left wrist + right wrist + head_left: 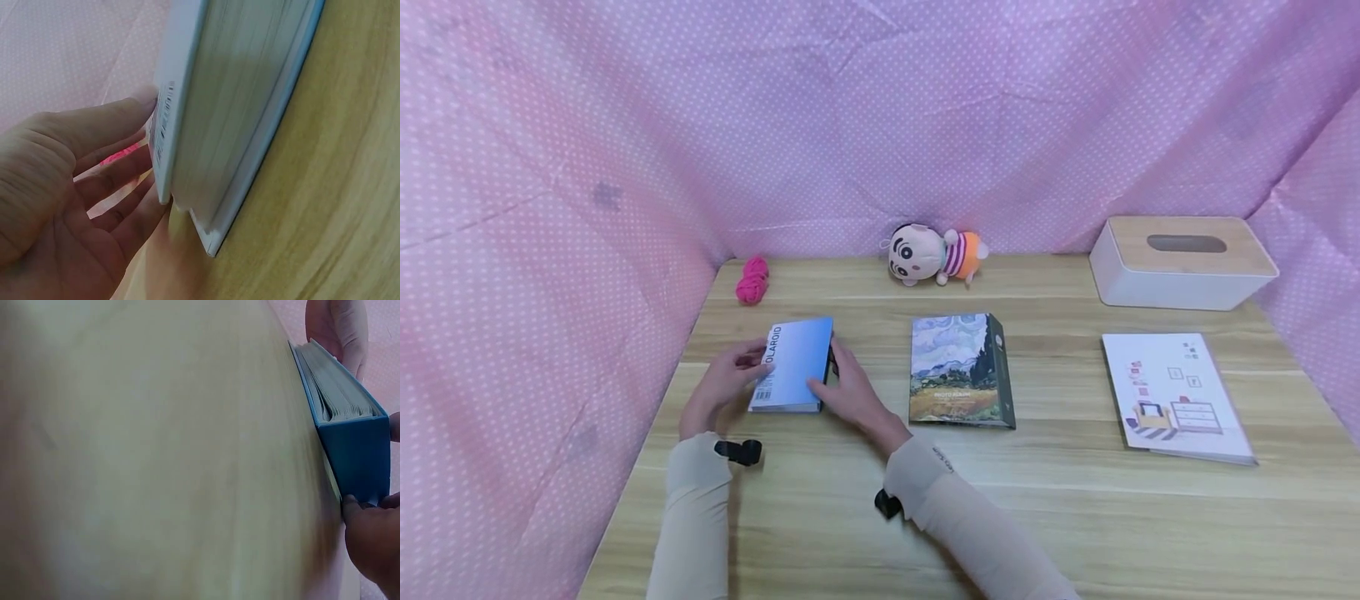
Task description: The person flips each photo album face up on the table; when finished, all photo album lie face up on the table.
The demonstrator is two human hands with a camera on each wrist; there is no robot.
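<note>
A blue photo album (805,358) marked POLAROID lies cover up on the left part of the table. My left hand (726,379) holds its left edge, thumb over the cover; in the left wrist view the other fingers of that hand (75,169) reach the cover's edge beside the page block (225,94). On the opposite side, my right hand (853,392) grips the spine edge with its thumb on the cover. The right wrist view shows the blue spine (356,459), with fingers of the right hand (375,544) at its end.
Right of my hands lies a landscape-painted photo album (958,367), then a white album (1180,396) with furniture drawings. Along the back are pink yarn (752,282), a plush doll (932,254) and a tissue box (1180,262). Pink dotted cloth (880,125) hangs behind the table.
</note>
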